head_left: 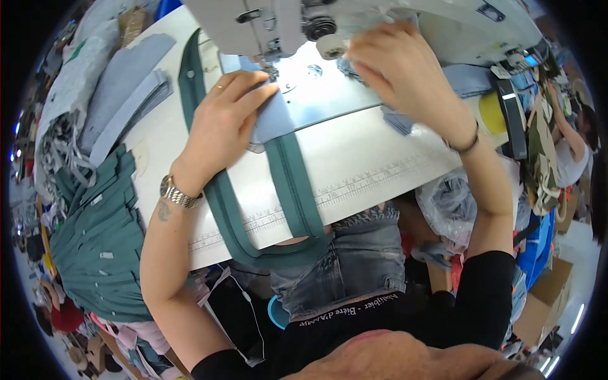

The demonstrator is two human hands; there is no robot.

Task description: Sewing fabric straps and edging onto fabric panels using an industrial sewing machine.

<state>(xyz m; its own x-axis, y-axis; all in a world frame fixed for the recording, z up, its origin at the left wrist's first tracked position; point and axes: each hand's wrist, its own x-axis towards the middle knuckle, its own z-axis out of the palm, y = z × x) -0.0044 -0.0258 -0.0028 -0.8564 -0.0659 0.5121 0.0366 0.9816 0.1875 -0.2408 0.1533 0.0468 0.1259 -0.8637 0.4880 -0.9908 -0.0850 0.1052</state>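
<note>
My left hand [229, 114] rests on a light blue-grey cloth piece [273, 117] beside the needle of a white sewing machine [253, 25]. Its fingers lie out over the cloth, thumb and forefinger close to the presser foot [272, 71]. A long green strip [288, 180] with a darker line along its middle comes from under the cloth, loops over the table's near edge and runs back up beneath my left wrist. Raised to the right of the needle is my right hand [396, 63], blurred, its fingers bent near a round pale knob [331, 47]; whether they hold anything is unclear.
Blue-grey cut pieces [126, 95] lie at the table's left, with a pile of green garment pieces [101, 247] hanging below. A yellow spool [493, 113] and a dark box-like device [510, 117] stand right. Ruler markings [354, 180] cross the white table. A plastic bag [446, 202] lies below.
</note>
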